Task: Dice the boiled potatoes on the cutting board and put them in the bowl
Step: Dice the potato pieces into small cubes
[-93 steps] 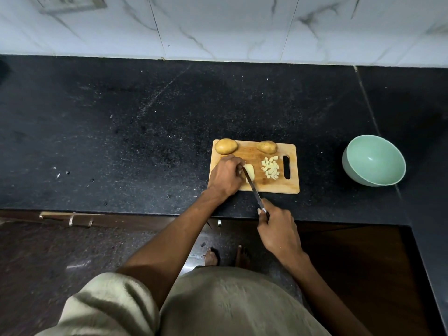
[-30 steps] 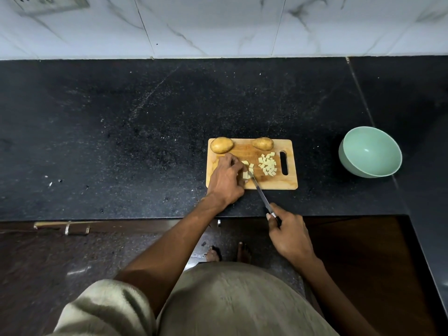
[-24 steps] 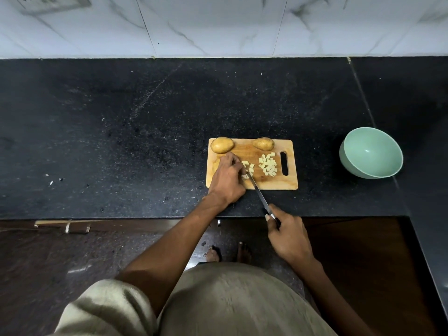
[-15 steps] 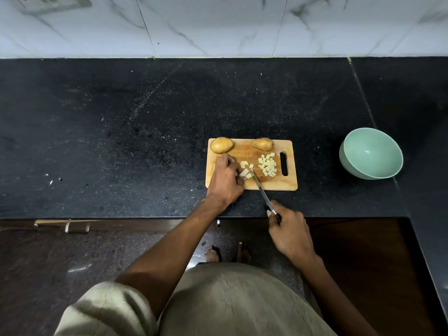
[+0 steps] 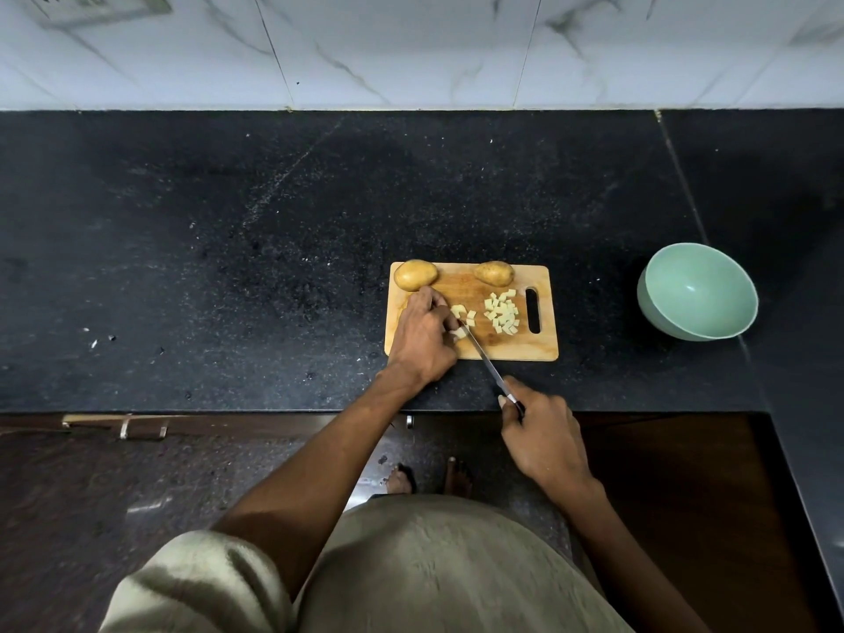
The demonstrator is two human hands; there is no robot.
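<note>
Gripping the knife [image 5: 485, 360] by its handle, the right hand [image 5: 543, 438] has its fingers curled round it just off the near edge of the cutting board [image 5: 470, 349], and the blade runs up and leftward onto the board, its tip among a few freshly cut potato pieces [image 5: 462, 318]. The left hand [image 5: 422, 342] lies on the left half of the board, fingers bent down over whatever potato it steadies; that part is hidden beneath the fingers, so how much is under them cannot be told. A heap of small pale cubes [image 5: 502, 311] sits on the right half of the board, just left of the board's handle slot [image 5: 532, 310]. Two whole potatoes in their skins lie along the board's far edge: one [image 5: 414, 275] at the far left corner, just beyond the left hand's fingertips, the other [image 5: 493, 273] toward the far right, beyond the heap of cubes. The green bowl [image 5: 698, 292] stands on the dark surface [image 5: 274, 249] well to the right of the board, tipped slightly, and no potato shows inside it.
</note>
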